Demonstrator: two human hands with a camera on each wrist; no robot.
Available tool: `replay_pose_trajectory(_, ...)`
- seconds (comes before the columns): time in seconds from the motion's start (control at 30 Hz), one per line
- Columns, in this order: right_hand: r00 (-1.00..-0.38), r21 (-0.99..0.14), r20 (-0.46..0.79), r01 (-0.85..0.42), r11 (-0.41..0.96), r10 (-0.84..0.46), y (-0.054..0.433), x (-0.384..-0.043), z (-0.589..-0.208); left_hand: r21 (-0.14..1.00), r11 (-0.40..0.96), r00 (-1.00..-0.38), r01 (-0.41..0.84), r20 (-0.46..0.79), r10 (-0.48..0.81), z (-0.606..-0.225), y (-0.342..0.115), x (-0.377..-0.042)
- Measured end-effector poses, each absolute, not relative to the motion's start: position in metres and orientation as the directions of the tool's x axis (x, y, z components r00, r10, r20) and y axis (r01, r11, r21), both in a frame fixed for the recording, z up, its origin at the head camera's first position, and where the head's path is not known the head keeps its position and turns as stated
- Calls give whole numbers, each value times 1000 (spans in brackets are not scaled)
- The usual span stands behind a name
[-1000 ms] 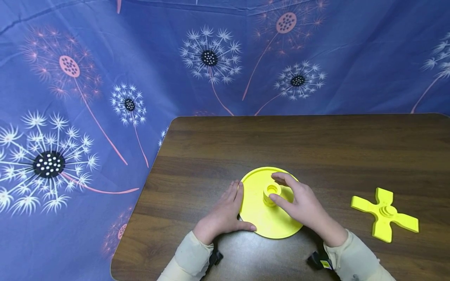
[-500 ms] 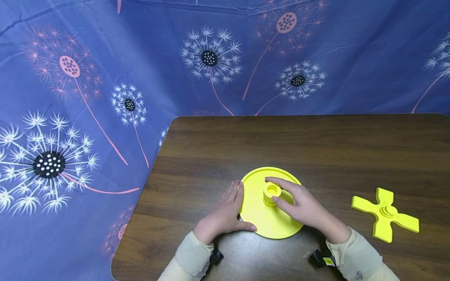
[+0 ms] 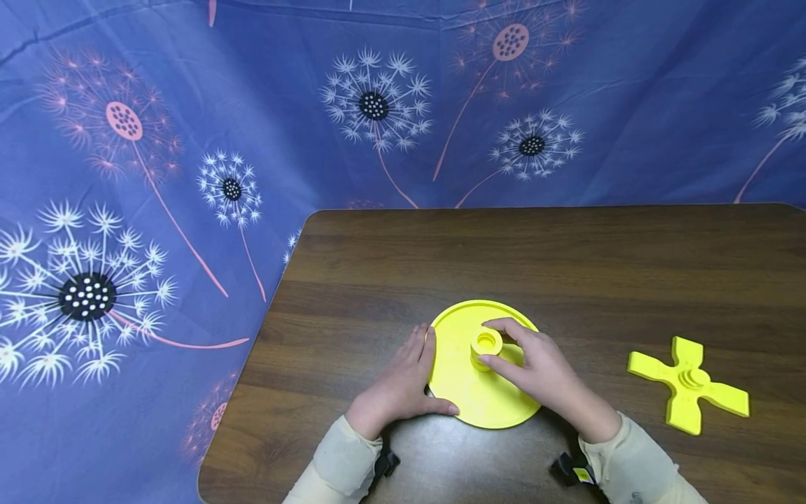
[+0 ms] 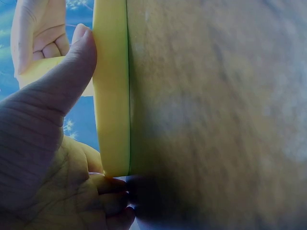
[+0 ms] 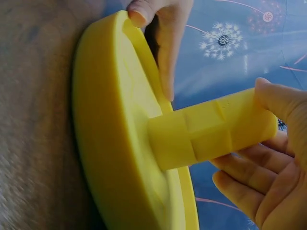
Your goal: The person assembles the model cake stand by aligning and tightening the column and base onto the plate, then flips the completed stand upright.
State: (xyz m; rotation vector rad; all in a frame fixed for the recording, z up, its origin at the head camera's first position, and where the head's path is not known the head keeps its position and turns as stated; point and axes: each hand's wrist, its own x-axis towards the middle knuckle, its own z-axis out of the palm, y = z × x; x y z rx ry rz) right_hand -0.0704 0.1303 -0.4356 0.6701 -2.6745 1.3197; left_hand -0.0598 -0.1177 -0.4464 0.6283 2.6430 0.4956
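Observation:
A round yellow disc (image 3: pixel 460 378) with a raised rim lies flat on the table. From its middle stands a short hollow yellow post (image 5: pixel 211 129), stepped in sections along its side. My right hand (image 3: pixel 544 364) pinches the post near its top, thumb on the near side and index finger on the far side; its other fingers curl below in the right wrist view. Against the disc's left edge rests my left hand (image 3: pixel 406 381), fingers straight, with the thumb (image 4: pixel 79 64) touching the rim at the front.
A yellow four-armed cross piece (image 3: pixel 689 385) with a stepped round centre lies at the right of the wooden table (image 3: pixel 535 252). Behind the table hangs a blue cloth (image 3: pixel 283 84) printed with dandelions. Black wrist cameras (image 3: pixel 569 470) sit under both wrists.
My right index finger and thumb have shifted slightly around the post's top, the finger first reaching over it and then drawing back. The left hand, disc and cross piece stay put.

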Motion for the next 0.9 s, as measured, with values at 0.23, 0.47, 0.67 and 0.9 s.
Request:
replay_pose_trajectory(0.23, -919, -728, 275, -391, 564, -283, 125, -68, -439, 414, 838, -830, 356, -271, 487, -447, -117, -59)
replay_pose_trajectory(0.47, -916, -696, 325, -400, 596, -235, 120, -66, -438, 425, 836, -832, 347, -272, 483, -446, -117, -60)
replay_pose_trajectory(0.67, -918, -699, 338, -393, 598, -208, 118, -65, -440, 423, 837, -833, 347, -271, 482, -446, -117, -60)
replay_pose_trajectory(0.9, -917, -690, 308, -398, 605, -252, 122, -66, -439, 431, 834, -831, 344, -275, 484, -446, -117, -60)
